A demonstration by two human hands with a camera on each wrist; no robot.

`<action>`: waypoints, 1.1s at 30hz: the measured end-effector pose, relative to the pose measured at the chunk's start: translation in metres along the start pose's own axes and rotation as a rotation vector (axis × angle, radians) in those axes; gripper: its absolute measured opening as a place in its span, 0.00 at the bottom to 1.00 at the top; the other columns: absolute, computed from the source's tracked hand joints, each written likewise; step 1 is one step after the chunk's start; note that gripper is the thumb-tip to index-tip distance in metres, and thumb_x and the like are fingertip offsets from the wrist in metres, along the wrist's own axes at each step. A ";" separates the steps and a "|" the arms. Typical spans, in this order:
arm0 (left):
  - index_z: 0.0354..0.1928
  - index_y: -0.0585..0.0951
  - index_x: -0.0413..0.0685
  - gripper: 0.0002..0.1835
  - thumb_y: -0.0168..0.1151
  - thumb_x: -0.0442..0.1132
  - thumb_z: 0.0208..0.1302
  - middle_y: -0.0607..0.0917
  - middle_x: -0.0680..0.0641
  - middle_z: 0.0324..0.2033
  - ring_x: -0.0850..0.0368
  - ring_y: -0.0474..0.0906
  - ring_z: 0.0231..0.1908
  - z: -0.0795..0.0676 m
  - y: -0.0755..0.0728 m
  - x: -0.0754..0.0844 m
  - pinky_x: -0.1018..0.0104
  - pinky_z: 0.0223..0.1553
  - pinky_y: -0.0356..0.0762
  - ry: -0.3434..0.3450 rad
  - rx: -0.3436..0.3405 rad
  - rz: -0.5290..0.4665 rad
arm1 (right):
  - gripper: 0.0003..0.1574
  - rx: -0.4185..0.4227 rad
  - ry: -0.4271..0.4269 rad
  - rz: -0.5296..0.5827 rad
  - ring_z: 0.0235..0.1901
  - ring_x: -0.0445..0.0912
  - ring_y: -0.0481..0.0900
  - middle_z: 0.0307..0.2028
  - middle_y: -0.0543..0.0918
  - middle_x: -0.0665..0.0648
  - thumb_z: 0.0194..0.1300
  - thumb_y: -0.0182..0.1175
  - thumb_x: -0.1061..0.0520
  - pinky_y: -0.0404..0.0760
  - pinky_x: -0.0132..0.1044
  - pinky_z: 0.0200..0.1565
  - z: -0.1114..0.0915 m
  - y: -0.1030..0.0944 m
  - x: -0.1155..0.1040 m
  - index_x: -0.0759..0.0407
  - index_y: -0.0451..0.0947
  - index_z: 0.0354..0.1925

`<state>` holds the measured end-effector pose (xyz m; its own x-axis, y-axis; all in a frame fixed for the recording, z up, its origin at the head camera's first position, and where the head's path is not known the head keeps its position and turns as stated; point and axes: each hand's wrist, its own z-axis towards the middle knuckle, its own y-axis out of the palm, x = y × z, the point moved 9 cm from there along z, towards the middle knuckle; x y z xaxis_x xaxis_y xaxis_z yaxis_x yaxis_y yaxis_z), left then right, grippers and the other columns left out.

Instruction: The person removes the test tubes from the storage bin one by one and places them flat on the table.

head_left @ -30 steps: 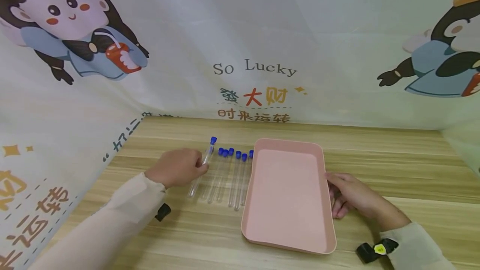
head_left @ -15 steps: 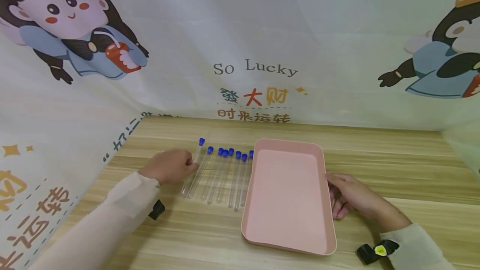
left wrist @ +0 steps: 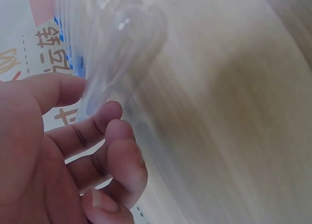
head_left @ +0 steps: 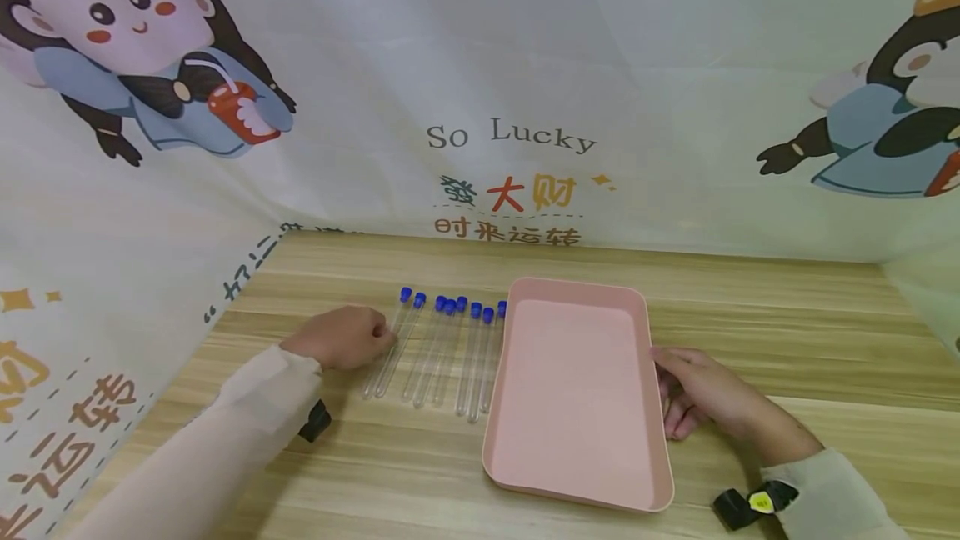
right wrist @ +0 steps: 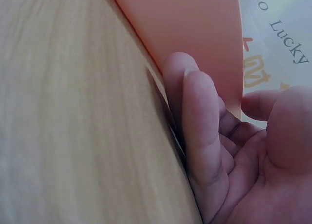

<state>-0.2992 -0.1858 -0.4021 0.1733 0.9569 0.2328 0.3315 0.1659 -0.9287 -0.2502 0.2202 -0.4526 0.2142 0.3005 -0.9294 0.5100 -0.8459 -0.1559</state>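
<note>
Several clear test tubes [head_left: 427, 357] with blue caps lie side by side on the wooden table, caps toward the back wall. My left hand [head_left: 341, 337] is at the left end of this row and pinches the outermost test tube [head_left: 375, 375] between thumb and fingers. In the left wrist view, the rounded end of that tube [left wrist: 131, 31] shows large beyond the fingertips. A pink rectangular tray [head_left: 573, 407] lies right of the tubes. My right hand [head_left: 701, 390] holds its right side, the thumb at the rim and curled fingers against the outer wall.
The wooden table [head_left: 787, 315] meets a printed cloth backdrop [head_left: 510, 65] at the back and left. A black strap device [head_left: 750, 504] is on the right wrist, another [head_left: 315, 421] at the left sleeve. The tray's left edge is close beside the nearest tubes.
My left hand has moved left from one tube to the outermost tube, whose cap end has since come down level beside its neighbour. The right hand and tray have stayed put.
</note>
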 end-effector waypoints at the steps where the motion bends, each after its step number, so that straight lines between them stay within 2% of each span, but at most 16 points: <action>1: 0.21 0.68 0.55 0.20 0.50 0.51 0.73 0.69 0.54 0.18 0.60 0.65 0.19 0.000 0.000 0.000 0.65 0.23 0.65 0.003 0.000 0.001 | 0.34 -0.002 -0.001 0.000 0.18 0.42 0.81 0.26 0.77 0.53 0.80 0.36 0.39 0.83 0.38 0.23 0.000 0.000 0.000 0.70 0.70 0.47; 6: 0.21 0.69 0.54 0.20 0.49 0.51 0.73 0.70 0.53 0.19 0.60 0.66 0.20 0.001 0.002 0.001 0.64 0.24 0.66 -0.005 -0.006 0.003 | 0.35 0.005 0.002 -0.003 0.18 0.42 0.81 0.26 0.77 0.53 0.81 0.36 0.40 0.83 0.38 0.23 0.000 0.000 0.000 0.72 0.69 0.51; 12: 0.23 0.71 0.54 0.20 0.47 0.52 0.74 0.71 0.52 0.19 0.59 0.67 0.21 0.004 0.006 0.001 0.63 0.25 0.66 -0.017 -0.016 0.013 | 0.34 0.010 0.006 -0.002 0.18 0.42 0.81 0.26 0.77 0.53 0.80 0.36 0.40 0.83 0.38 0.23 0.000 -0.001 0.001 0.70 0.70 0.48; 19: 0.22 0.70 0.55 0.20 0.46 0.53 0.73 0.71 0.53 0.19 0.59 0.66 0.20 0.005 0.008 0.003 0.63 0.24 0.65 -0.019 -0.019 0.026 | 0.36 0.004 -0.003 -0.004 0.18 0.42 0.81 0.26 0.77 0.52 0.81 0.36 0.40 0.83 0.38 0.23 0.000 -0.001 0.001 0.74 0.66 0.57; 22: 0.22 0.68 0.55 0.20 0.46 0.53 0.73 0.71 0.53 0.19 0.59 0.66 0.20 0.006 0.007 0.004 0.63 0.24 0.64 -0.017 -0.019 0.039 | 0.36 0.004 -0.003 -0.003 0.18 0.42 0.81 0.26 0.77 0.52 0.81 0.36 0.40 0.83 0.39 0.23 0.000 -0.001 0.000 0.73 0.67 0.55; 26: 0.26 0.73 0.54 0.20 0.43 0.54 0.74 0.73 0.51 0.20 0.58 0.68 0.22 0.007 0.007 0.006 0.62 0.25 0.66 -0.020 -0.031 0.050 | 0.35 0.004 -0.002 0.002 0.18 0.42 0.81 0.26 0.77 0.52 0.81 0.36 0.40 0.83 0.39 0.23 0.001 -0.001 0.000 0.72 0.68 0.54; 29: 0.29 0.76 0.53 0.20 0.42 0.54 0.75 0.74 0.50 0.22 0.57 0.70 0.23 0.007 0.009 0.006 0.62 0.26 0.67 -0.031 -0.042 0.052 | 0.36 0.005 -0.007 -0.002 0.18 0.42 0.81 0.27 0.76 0.52 0.81 0.35 0.41 0.83 0.39 0.23 0.000 -0.001 0.000 0.74 0.65 0.59; 33: 0.28 0.76 0.53 0.21 0.42 0.54 0.74 0.74 0.50 0.21 0.57 0.70 0.23 0.008 0.010 0.004 0.62 0.26 0.67 -0.037 -0.041 0.053 | 0.37 0.006 -0.005 -0.002 0.18 0.42 0.81 0.27 0.76 0.52 0.81 0.35 0.41 0.83 0.39 0.23 0.001 -0.001 0.001 0.74 0.62 0.62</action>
<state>-0.3024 -0.1781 -0.4126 0.1575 0.9724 0.1720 0.3604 0.1055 -0.9268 -0.2509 0.2208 -0.4532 0.2086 0.2999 -0.9309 0.5054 -0.8480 -0.1599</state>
